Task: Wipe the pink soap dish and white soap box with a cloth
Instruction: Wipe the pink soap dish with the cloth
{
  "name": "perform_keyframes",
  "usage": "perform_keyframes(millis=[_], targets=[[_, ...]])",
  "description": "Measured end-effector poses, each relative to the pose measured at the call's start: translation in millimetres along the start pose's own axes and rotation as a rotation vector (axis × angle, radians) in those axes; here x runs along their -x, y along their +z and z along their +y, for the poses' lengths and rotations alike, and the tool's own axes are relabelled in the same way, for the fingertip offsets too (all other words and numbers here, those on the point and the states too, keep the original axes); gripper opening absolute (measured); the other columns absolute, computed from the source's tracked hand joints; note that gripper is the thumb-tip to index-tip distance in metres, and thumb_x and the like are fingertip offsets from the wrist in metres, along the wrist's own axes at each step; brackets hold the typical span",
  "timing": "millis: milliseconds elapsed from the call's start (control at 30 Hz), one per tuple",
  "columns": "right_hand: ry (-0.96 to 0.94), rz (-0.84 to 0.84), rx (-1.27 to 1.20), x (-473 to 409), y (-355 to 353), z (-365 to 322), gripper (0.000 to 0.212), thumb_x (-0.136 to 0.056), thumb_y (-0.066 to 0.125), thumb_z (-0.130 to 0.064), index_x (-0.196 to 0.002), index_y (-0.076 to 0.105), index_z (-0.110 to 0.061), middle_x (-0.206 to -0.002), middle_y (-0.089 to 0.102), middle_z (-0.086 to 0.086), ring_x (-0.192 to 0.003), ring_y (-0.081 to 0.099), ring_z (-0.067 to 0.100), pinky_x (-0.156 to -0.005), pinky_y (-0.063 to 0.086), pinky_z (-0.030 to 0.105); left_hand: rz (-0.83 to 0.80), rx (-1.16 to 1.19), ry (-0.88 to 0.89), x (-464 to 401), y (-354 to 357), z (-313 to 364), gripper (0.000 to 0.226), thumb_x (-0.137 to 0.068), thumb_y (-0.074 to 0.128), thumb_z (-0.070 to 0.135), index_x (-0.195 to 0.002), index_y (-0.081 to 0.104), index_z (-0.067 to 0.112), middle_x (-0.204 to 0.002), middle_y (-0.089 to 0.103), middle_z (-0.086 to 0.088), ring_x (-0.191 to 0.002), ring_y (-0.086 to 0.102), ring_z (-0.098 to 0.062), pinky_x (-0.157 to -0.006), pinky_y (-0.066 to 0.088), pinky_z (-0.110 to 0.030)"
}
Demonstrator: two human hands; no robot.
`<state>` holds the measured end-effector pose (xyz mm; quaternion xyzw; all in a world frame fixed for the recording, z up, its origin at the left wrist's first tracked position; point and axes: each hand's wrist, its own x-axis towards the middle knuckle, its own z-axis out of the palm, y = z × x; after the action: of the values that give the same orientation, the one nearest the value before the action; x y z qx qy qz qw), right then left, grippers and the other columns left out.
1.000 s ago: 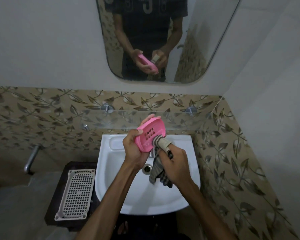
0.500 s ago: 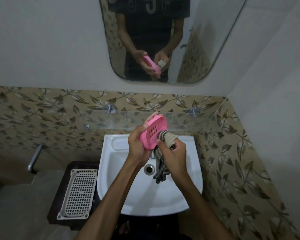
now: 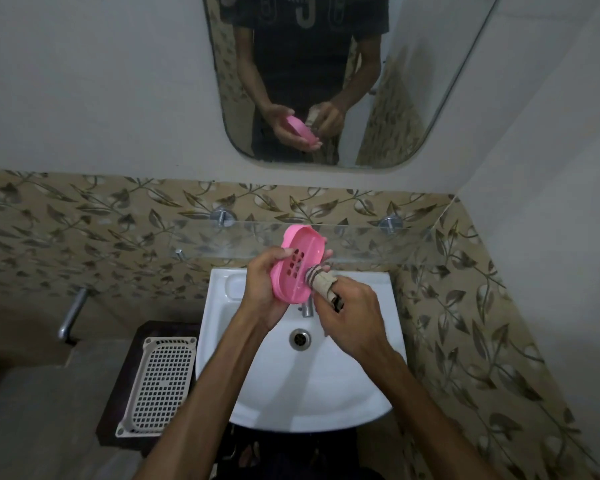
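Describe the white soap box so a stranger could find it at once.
Start at the white sink under the mirror. Just left of the basin, a dark stand carries the white soap box, lying flat and untouched. It is a pale rectangular tray with a grid of small holes, unlike the oval pink soap dish held above the sink.

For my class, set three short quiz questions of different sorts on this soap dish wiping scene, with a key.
1. True or false: the left hand holds the pink soap dish above the white sink.
2. Multiple choice: the cloth in the right hand touches (A) the dish's inner face, (B) the mirror, (C) the drain.
3. Fill in: the white soap box lies to the ____ of the sink, from the person's own side.

Key: 1 true; 2 A; 3 left.
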<state>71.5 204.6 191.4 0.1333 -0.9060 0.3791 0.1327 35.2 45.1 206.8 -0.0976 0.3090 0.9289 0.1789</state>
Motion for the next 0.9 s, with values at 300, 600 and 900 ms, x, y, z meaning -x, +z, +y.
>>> perform_keyframes(millis=[300,600,900], targets=[[-0.036,-0.027,-0.076,6,1,-10,0.03,-0.099,0.058,-0.026,-0.074,0.062,-0.01,-0.065,0.059,-0.005,-0.059,0.056,0.011,-0.055,0.046,0.032,-0.031,-0.038,0.064,-9,3,3,0.068,-0.083,0.049,0.016,-0.147,0.044,-0.007,-0.144,0.056,-0.03,-0.135,0.052,-0.05,-0.117,0.034,-0.065],[-0.081,-0.03,-0.154,6,-3,-4,0.013,-0.096,0.059,-0.018,-0.095,0.071,-0.016,-0.083,0.065,0.0,-0.073,0.062,0.02,-0.064,0.053,0.042,-0.071,-0.008,0.063,-6,13,6,0.069,-0.082,0.052,0.018,-0.146,0.044,-0.007,-0.141,0.059,-0.03,-0.131,0.056,-0.049,-0.107,0.049,-0.059],[-0.033,0.026,-0.138,5,-4,-1,0.023,-0.098,0.059,-0.014,-0.113,0.076,-0.018,-0.093,0.071,-0.001,-0.082,0.065,0.014,-0.072,0.056,0.034,-0.077,-0.003,0.056,-6,13,2,0.069,-0.082,0.051,0.018,-0.146,0.044,-0.006,-0.141,0.059,-0.029,-0.132,0.055,-0.05,-0.115,0.04,-0.062]])
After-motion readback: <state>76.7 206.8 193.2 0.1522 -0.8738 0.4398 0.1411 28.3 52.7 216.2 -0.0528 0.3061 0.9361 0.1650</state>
